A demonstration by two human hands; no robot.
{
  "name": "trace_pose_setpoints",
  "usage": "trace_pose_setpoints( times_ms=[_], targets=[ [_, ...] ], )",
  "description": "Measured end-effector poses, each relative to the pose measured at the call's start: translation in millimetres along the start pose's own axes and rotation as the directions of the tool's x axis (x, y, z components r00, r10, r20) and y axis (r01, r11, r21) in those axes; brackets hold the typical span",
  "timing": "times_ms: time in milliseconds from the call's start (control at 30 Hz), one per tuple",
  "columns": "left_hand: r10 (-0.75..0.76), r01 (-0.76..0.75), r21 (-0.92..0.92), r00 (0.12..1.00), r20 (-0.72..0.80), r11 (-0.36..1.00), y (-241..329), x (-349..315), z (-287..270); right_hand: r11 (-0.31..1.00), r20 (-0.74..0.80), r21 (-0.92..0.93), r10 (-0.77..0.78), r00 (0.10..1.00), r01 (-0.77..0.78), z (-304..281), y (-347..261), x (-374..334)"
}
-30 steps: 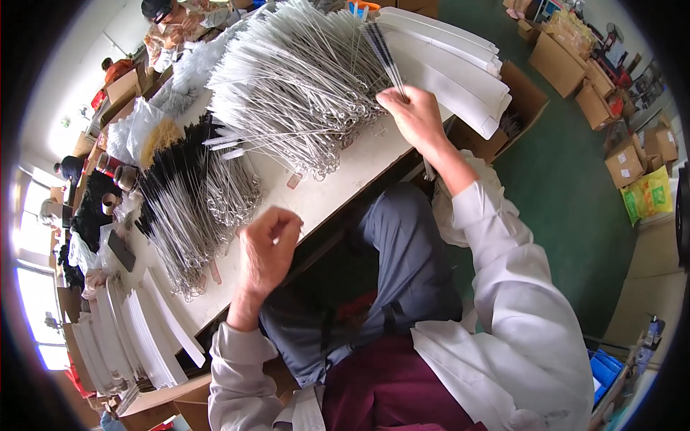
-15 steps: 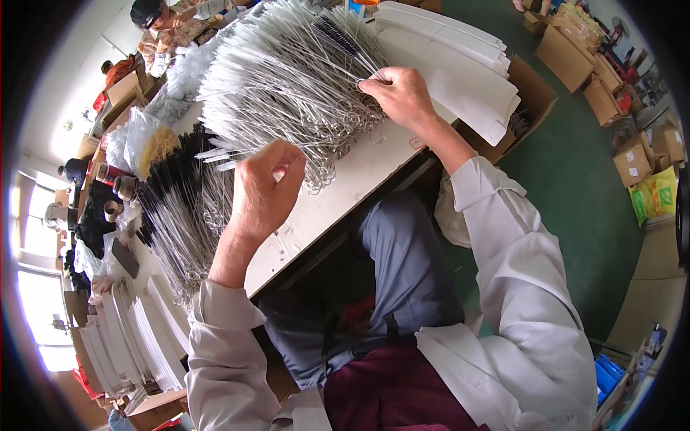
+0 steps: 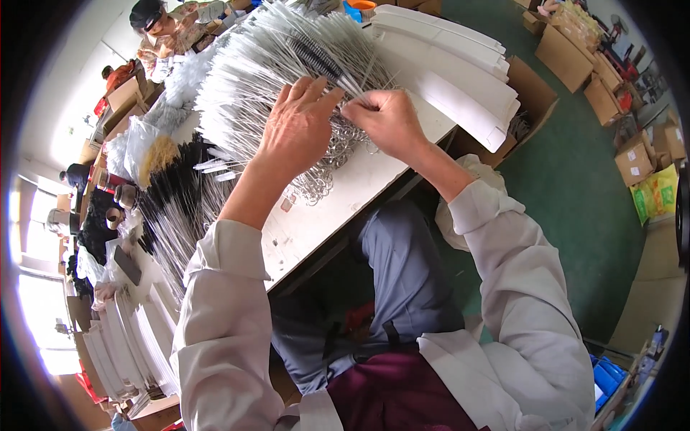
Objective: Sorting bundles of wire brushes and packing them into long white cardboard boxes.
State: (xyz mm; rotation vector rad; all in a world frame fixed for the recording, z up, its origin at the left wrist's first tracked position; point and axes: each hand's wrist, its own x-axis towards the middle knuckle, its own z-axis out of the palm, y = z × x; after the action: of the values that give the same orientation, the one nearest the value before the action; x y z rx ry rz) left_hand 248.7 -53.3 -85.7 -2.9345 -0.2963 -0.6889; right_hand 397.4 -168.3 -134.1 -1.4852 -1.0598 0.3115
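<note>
My right hand (image 3: 392,123) is closed in a pinch on the wire stems of a few dark-bristled wire brushes (image 3: 316,57), whose heads point up and away to the left. Just left of it, my left hand (image 3: 298,129) has its fingers apart, palm down, over the wire stems and close to the held brushes. Whether its fingertips touch them I cannot tell. Beneath both hands lies a big heap of white-bristled wire brushes (image 3: 241,79), their looped wire ends (image 3: 316,183) toward me. A second heap of black-bristled brushes (image 3: 169,208) lies to the left.
White folded sheets (image 3: 445,79) lie on the table (image 3: 302,241) at the right, above an open cardboard box (image 3: 533,100). More white strips (image 3: 133,341) stand at the lower left. A co-worker (image 3: 162,36) sits at the far left. Cartons (image 3: 568,61) line the far right.
My left hand has moved up and right from the table's near side, and its fingers have spread. My right hand has come slightly left and nearer, with the dark brushes.
</note>
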Motion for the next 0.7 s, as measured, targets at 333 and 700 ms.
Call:
trace_pose_setpoints(
  times_ms=[333,700],
  targets=[
    [-0.027,0.025,0.045,0.998,0.057,0.999,1,-2,7,0.97,-0.108,-0.148,0.176,0.978,-0.191,-36,57,19],
    [0.005,-0.006,0.033,1.0,0.007,0.999,-2,-4,16,0.91,-0.07,-0.402,0.081,0.994,-0.103,-11,24,15]
  ],
)
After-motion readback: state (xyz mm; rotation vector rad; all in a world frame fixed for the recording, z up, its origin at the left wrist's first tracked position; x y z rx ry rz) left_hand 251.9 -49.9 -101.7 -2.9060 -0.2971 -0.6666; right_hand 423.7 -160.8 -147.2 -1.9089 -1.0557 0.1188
